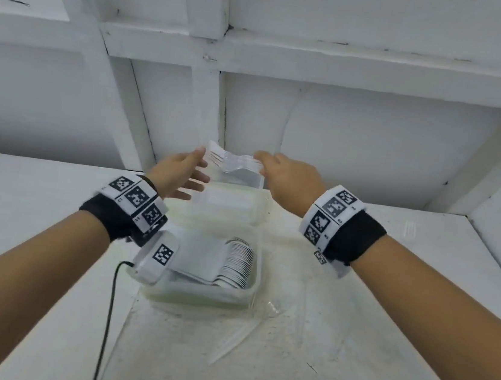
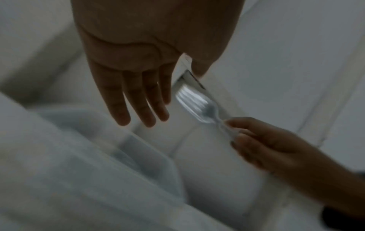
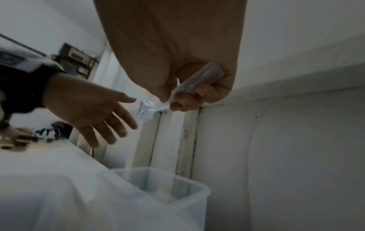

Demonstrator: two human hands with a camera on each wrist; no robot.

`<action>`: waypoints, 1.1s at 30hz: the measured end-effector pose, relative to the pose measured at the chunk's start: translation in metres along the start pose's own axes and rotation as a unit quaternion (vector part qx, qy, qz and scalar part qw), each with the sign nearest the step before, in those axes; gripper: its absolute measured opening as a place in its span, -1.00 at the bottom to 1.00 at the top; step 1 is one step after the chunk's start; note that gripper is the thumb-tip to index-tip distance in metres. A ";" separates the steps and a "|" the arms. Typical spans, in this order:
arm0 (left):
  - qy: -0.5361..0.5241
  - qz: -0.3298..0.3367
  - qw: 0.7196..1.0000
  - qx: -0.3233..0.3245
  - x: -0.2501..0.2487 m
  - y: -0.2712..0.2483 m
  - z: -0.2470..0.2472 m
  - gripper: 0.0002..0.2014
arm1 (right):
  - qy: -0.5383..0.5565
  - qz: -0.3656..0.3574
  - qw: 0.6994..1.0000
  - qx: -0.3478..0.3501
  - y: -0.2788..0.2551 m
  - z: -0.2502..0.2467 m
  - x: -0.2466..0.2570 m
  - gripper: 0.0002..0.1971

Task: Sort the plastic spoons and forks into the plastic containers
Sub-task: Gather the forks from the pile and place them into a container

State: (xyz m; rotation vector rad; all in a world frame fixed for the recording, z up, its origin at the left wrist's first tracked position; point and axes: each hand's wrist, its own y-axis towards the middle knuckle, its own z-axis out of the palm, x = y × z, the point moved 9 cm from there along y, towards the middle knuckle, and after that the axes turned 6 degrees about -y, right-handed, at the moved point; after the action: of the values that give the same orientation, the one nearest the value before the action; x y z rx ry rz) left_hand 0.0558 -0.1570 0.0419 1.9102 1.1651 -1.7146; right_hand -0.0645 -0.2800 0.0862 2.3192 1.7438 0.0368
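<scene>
The right hand (image 1: 288, 178) pinches a nested bundle of clear plastic forks (image 1: 230, 160) by the handles above the far translucent plastic container (image 1: 254, 203), ready to drop; the left hand (image 1: 178, 174) (its grip empty, fingers straight) steadies the tines.

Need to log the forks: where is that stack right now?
Head view, centre: the fork stack is pinched by the right hand, above the far container.

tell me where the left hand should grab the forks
By the tine end of the forks, probably: it points toward the left hand and is bare, while the right hand already pinches the handles. Come in from the left with the open fingers, clamping the flat faces so the stack stays together.
</scene>
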 end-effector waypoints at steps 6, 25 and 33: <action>0.379 0.019 0.925 -0.023 0.019 0.056 -0.051 -0.68 | -0.009 -0.020 0.995 0.092 0.067 0.070 0.000 -0.64; 0.403 -0.061 0.913 0.033 0.074 0.094 -0.052 -0.63 | 0.060 -0.045 0.969 0.236 0.122 0.175 0.038 -0.76; 0.336 -0.079 0.938 0.030 0.081 0.098 -0.053 -0.57 | 0.130 0.024 0.958 0.254 0.126 0.187 0.033 -0.73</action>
State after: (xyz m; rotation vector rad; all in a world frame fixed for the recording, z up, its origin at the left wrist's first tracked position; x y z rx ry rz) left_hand 0.1590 -0.1515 -0.0490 2.6086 1.5342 -1.1819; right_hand 0.0944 -0.3143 -0.0732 2.8291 2.0104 -0.1166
